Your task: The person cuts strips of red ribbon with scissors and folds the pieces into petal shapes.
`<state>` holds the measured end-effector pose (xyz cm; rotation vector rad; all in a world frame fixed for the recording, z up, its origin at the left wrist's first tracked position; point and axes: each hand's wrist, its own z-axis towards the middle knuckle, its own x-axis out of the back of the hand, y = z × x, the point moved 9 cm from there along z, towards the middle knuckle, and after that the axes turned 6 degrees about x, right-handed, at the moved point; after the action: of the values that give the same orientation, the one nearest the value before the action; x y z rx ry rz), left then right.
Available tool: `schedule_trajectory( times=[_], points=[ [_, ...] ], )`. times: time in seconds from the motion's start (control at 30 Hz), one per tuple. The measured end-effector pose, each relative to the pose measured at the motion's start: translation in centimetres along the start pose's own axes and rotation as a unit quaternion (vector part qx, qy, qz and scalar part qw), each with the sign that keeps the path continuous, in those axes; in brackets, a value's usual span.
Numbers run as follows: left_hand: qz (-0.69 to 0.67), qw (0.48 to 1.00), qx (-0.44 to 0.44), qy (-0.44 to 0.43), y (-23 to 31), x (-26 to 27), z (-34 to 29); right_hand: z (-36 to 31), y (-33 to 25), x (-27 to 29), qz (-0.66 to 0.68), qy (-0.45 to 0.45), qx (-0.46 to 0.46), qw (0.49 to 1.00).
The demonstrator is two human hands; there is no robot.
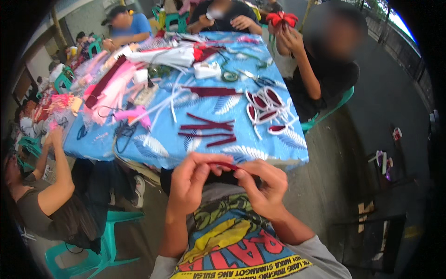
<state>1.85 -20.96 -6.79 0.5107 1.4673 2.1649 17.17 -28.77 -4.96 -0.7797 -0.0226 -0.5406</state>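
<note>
A dark red pipe cleaner (225,164) stretches between my two hands, just off the near edge of the table. My left hand (189,180) pinches one end between thumb and fingers. The other end is pinched by my right hand (264,184), and the stem bows slightly between them. Several loose dark red pipe cleaners (207,126) lie on the table straight ahead. Behind them is a tight bundle of dark red pipe cleaners (213,91). To the right sit several petal-shaped loops (270,108), white-edged with dark red inside.
A blue leaf-patterned cloth covers the table (153,145). Left of centre lie a pink glue gun (133,116) and pink and white pipe cleaner bundles (111,88). Scissors (254,77) and green tape (229,76) lie farther back. At right, a co-worker holds a red flower (282,19).
</note>
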Motion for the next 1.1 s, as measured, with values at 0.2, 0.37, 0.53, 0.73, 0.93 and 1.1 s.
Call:
schedule_trajectory(
  times=[0.2,0.37,0.53,0.73,0.93,1.1],
  points=[
    [-0.205,0.975,-0.022,0.080,-3.5,-1.8,-0.7,-2.6,2.3,-4.5,0.063,-0.014,-0.056,0.996],
    [-0.222,0.968,-0.014,0.116,-4.4,-2.4,-0.8,-3.0,1.8,-4.1,0.001,0.001,0.018,1.000],
    [-0.234,0.955,0.006,0.181,-4.2,-2.8,-0.9,-2.9,1.7,-4.0,-0.003,0.007,0.026,1.000],
    [-0.203,0.963,-0.007,0.175,-3.9,-2.5,-1.0,-2.8,1.4,-4.4,0.013,0.020,0.051,0.998],
    [-0.237,0.971,-0.007,0.039,-3.1,-1.6,-0.2,-3.0,3.1,-4.2,0.153,-0.035,-0.120,0.980],
    [-0.243,0.968,0.067,-0.007,-2.0,-0.3,0.2,-3.8,4.6,-4.3,0.309,-0.071,-0.261,0.912]
  ],
)
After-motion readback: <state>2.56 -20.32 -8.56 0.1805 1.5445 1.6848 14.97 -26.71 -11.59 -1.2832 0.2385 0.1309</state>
